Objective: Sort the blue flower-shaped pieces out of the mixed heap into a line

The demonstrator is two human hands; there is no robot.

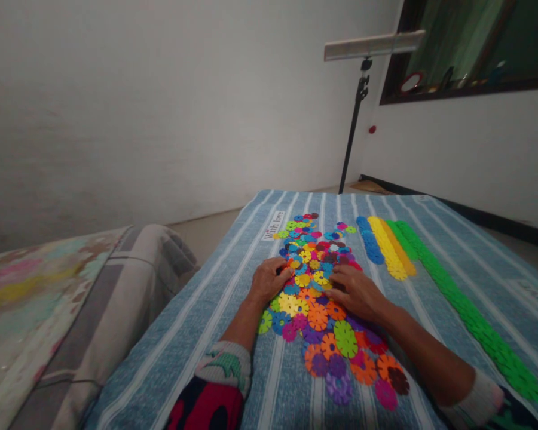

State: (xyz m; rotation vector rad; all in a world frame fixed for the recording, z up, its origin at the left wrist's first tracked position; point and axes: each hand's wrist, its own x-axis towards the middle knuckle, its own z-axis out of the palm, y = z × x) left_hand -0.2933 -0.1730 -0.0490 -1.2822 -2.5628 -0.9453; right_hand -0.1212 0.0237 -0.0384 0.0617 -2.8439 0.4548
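Note:
A loose pile of colourful notched plastic discs, the flower-shaped linking kind, is spread over a striped blue cloth. At the pile's left edge is my left hand, its fingers bent and its thumb close to them beside orange discs; what its fingertips hold, if anything, I cannot make out. My right hand rests on the right side of the pile, fingers stretched forward and thumb apart, touching discs. Right of the pile, overlapping discs lie in rows by colour: a blue row, a yellow row, an orange row and green rows, one long.
The striped cloth covers the table. To the left stands another surface with a grey cover and a flowered sheet. Beyond the far edge, a black stand carries a pale board near a dark-framed window.

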